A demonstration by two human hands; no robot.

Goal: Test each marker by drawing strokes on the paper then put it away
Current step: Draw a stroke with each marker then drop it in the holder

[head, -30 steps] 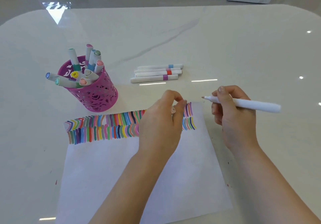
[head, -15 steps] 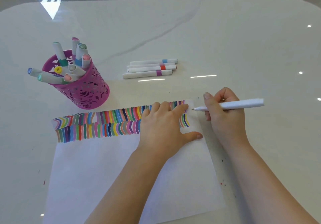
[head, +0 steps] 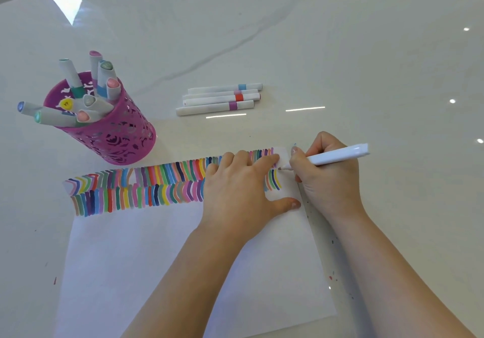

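Now your right hand (head: pixel 327 177) grasps the white marker (head: pixel 337 155), tip touching the paper (head: pixel 183 259) by the coloured strokes (head: pixel 136 188). Your left hand (head: pixel 241 188) lies flat, released, pinning the paper. 4 markers (head: pixel 220 99) lie beyond, beside the pink cup (head: pixel 115 133).

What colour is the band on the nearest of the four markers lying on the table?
Purple, on the nearest lying marker; the head view shows it clearly.

text: none legible | labels: none | numbers: none
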